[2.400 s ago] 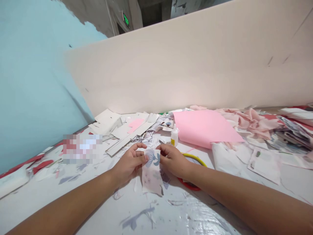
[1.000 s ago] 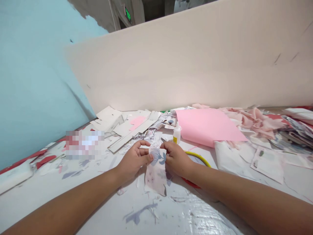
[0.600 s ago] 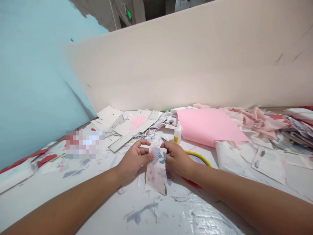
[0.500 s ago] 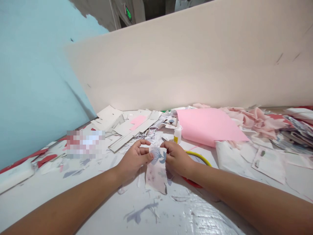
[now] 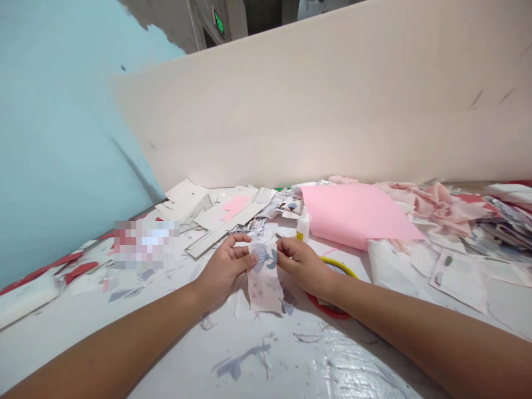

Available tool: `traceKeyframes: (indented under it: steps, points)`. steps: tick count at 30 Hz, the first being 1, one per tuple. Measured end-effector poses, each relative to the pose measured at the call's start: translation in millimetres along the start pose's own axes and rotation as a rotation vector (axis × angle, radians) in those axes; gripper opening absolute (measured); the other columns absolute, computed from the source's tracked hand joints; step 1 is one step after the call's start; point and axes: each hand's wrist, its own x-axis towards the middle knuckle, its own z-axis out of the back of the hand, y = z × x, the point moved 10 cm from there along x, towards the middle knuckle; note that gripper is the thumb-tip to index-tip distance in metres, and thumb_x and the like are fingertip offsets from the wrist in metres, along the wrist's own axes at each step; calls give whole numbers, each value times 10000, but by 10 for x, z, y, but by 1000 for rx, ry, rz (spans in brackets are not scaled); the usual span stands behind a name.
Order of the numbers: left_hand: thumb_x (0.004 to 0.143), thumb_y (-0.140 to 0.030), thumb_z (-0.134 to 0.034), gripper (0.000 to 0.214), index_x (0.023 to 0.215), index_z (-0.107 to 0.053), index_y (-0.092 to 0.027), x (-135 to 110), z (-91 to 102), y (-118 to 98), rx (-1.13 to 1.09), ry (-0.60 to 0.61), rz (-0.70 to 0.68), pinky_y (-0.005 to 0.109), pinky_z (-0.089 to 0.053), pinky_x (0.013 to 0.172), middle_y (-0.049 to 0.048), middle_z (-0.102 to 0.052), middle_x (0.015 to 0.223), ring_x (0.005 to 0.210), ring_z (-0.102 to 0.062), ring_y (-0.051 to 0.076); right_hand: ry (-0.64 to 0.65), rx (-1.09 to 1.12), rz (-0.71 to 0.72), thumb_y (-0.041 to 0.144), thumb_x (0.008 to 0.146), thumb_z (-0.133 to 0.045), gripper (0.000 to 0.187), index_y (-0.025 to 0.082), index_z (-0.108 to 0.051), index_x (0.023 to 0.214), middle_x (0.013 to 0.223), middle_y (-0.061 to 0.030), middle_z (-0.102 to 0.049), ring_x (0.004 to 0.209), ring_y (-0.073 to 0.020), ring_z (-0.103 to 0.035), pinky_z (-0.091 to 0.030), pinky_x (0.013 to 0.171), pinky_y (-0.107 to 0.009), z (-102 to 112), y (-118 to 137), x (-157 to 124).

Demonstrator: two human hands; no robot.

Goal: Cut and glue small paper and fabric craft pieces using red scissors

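In the head view, the flowered scrap (image 5: 264, 280) sits between the hands, its upper edge pinched by fingers and thumb of the left hand (image 5: 224, 271) at 9 o'clock and the right hand (image 5: 303, 267) at 3 o'clock (a glue bottle (image 5: 303, 226) stands near, at 1 o'clock).

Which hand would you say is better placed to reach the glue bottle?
Probably the right hand: it sits below the glue bottle, while the left hand is across the floral paper.
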Motion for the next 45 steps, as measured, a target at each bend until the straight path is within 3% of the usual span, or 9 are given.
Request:
traceKeyframes:
  steps: [5, 11, 16, 22, 31, 37, 45]
  points:
    - [687, -153, -685, 351, 955, -464, -209, 31, 61, -32, -85, -24, 0, 210, -485, 564, -36, -614, 656, 558, -579, 81, -10, 189, -96, 257, 790, -460, 140, 182, -488, 675, 670, 15, -540, 657, -126, -496, -371, 623, -245, 51, -81, 15]
    - [632, -150, -727, 386, 949, -515, -209, 37, 79, -12, -229, -21, 50, 199, -499, 612, -6, -652, 819, 634, -610, 87, -17, 386, -141, 264, 773, -487, 125, 182, -504, 680, 639, 21, -551, 646, -121, -509, -375, 654, -252, 102, -135, 53]
    - [663, -134, -695, 338, 958, -551, -212, -6, -18, 28, -335, 92, 123, 195, -499, 590, 11, -677, 933, 558, -586, 61, -21, 386, -126, 260, 768, -478, 118, 181, -508, 685, 642, 21, -551, 639, -119, -504, -385, 643, -258, 111, -80, 36]
    - [686, -138, -677, 363, 1017, -553, -218, -34, -60, 51, -318, 134, 133, 201, -499, 573, 23, -666, 965, 520, -557, 47, -113, 92, 13, 254, 735, -559, 94, 181, -550, 795, 717, 0, -581, 682, -135, -525, -403, 620, -261, 189, 181, -43]
    - [646, -182, -718, 441, 1034, -517, -249, -85, -183, 75, -221, 186, 143, 233, -507, 599, -5, -656, 860, 601, -616, 107, -209, -321, 135, 261, 767, -530, 103, 195, -577, 703, 686, -12, -628, 652, -148, -547, -379, 599, -267, 222, 334, -90]
    - [698, -143, -671, 405, 1041, -480, -240, -60, -216, 91, -133, 208, 98, 258, -508, 691, 54, -623, 1093, 790, -640, 141, -155, -568, 138, 201, 767, -492, 92, 190, -559, 705, 716, -36, -636, 658, -167, -537, -311, 588, -271, 163, 326, -59]
    - [697, -144, -670, 415, 1033, -458, -261, -108, -247, 119, -62, 207, 112, 291, -516, 656, 76, -491, 1296, 772, -635, 137, -49, -637, 36, 152, 773, -429, 139, 203, -438, 644, 655, -32, -572, 604, -166, -475, -223, 556, -271, 101, 219, -6]
